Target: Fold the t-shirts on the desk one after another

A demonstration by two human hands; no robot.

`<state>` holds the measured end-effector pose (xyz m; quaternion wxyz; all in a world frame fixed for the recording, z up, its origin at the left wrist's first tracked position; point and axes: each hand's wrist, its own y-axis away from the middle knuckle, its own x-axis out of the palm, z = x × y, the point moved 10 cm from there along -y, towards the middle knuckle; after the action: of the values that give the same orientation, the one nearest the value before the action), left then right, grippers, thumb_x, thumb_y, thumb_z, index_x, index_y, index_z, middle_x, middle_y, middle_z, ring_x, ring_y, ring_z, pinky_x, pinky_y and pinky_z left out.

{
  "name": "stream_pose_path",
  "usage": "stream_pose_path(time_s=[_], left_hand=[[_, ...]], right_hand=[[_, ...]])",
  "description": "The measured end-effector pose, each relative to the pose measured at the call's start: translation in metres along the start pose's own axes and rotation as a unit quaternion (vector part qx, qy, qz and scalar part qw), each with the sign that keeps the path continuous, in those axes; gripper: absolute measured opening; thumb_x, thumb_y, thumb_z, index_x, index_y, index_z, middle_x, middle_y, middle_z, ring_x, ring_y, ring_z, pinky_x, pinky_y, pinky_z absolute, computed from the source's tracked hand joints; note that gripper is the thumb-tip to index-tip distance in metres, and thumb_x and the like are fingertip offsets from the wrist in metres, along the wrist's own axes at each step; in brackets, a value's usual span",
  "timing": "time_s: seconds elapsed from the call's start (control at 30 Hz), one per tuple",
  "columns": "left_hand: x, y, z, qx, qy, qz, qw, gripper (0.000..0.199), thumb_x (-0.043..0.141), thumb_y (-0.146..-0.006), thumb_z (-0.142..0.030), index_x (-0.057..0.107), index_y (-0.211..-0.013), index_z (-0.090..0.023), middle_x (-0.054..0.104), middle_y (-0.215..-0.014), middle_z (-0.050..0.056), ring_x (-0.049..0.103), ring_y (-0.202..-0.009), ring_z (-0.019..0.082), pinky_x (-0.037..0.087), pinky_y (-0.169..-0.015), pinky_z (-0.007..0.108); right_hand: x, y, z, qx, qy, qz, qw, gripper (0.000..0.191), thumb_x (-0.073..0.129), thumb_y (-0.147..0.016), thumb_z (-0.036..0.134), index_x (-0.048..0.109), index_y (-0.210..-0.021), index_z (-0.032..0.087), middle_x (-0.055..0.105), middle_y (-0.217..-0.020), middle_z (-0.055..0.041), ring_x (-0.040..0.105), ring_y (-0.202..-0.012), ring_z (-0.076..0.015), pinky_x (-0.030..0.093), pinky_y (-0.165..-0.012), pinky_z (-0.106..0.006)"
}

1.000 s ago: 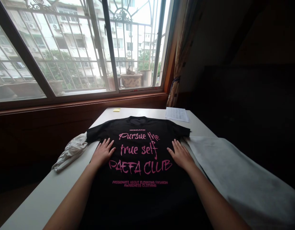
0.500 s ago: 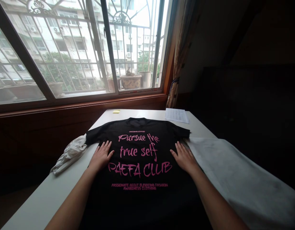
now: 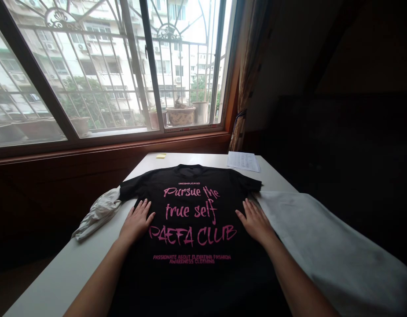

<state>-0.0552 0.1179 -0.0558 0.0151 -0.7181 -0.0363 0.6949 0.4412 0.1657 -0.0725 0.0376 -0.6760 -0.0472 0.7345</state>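
A black T-shirt (image 3: 190,176) with pink lettering is spread face up on a white table (image 3: 61,264), its collar toward the window. Flat on the shirt's left side, below the sleeve, rests my left hand (image 3: 136,221) with its fingers spread. My right hand (image 3: 255,220) lies on the right side at about the same height, fingers also spread. Neither hand grips the cloth. The shirt's lower part fades into shadow between my forearms.
White crumpled cloth (image 3: 99,214) hangs by the table's left edge. A pale grey cloth (image 3: 322,237) spreads at the right. Beyond the collar are a yellow note (image 3: 161,156) and paper sheets (image 3: 243,161). A curtain (image 3: 238,130) hangs beside the window.
My left hand has shifted slightly outward and down along the shirt's side. My right hand is nearly where it was. The camera view has tilted up a little.
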Motion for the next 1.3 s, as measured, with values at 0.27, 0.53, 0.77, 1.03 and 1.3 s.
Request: stream_pose_path(time_s=[0.27,0.53,0.77,1.03,1.3], left_hand=[[-0.001,0.013,0.0,-0.001,0.0,-0.003,1.0,0.064,0.03,-0.103,-0.053,0.03,-0.159,-0.022,0.021,-0.167,0.006,0.017,-0.155,0.026,0.017,-0.124,0.05],[-0.005,0.02,-0.001,-0.014,-0.003,0.011,1.0,0.064,0.031,-0.103,-0.051,0.029,-0.159,-0.021,0.021,-0.167,0.007,0.017,-0.155,0.026,0.017,-0.124,0.052],[-0.003,0.019,-0.002,-0.004,-0.007,-0.001,1.0,0.059,0.034,-0.104,-0.048,0.03,-0.159,-0.026,0.023,-0.167,0.007,0.018,-0.155,0.029,0.017,-0.122,0.06],[-0.027,0.027,-0.062,0.202,0.034,-0.048,0.978,0.057,0.036,-0.104,-0.051,0.03,-0.158,-0.034,0.023,-0.167,0.001,0.017,-0.155,0.027,0.015,-0.125,0.057],[-0.01,0.026,-0.078,0.207,0.066,0.01,0.976,0.06,0.037,-0.103,-0.057,0.024,-0.158,-0.038,0.028,-0.166,-0.001,0.024,-0.153,0.025,0.018,-0.125,0.051]], right_hand=[[-0.003,0.006,0.0,0.005,0.003,0.008,1.0,0.076,0.025,-0.101,0.056,0.029,-0.159,0.007,0.022,-0.167,-0.0094,0.023,-0.153,-0.0256,0.02,-0.125,-0.045],[-0.002,0.006,-0.001,0.002,-0.001,-0.005,1.0,0.075,0.025,-0.101,0.055,0.03,-0.158,0.007,0.023,-0.167,-0.01,0.024,-0.153,-0.027,0.021,-0.124,-0.046],[-0.002,0.005,-0.001,-0.003,0.0,-0.009,1.0,0.075,0.027,-0.1,0.054,0.032,-0.158,0.005,0.025,-0.166,-0.0116,0.025,-0.153,-0.0276,0.022,-0.124,-0.046],[-0.013,0.002,0.004,-0.005,-0.009,-0.06,0.998,0.071,0.029,-0.1,0.051,0.043,-0.151,0.003,0.034,-0.162,-0.0146,0.028,-0.151,-0.0295,0.024,-0.123,-0.048],[-0.009,0.008,0.058,-0.146,-0.075,-0.032,0.986,0.068,0.027,-0.102,0.05,0.04,-0.154,0.008,0.034,-0.162,-0.0145,0.028,-0.152,-0.026,0.026,-0.123,-0.046]])
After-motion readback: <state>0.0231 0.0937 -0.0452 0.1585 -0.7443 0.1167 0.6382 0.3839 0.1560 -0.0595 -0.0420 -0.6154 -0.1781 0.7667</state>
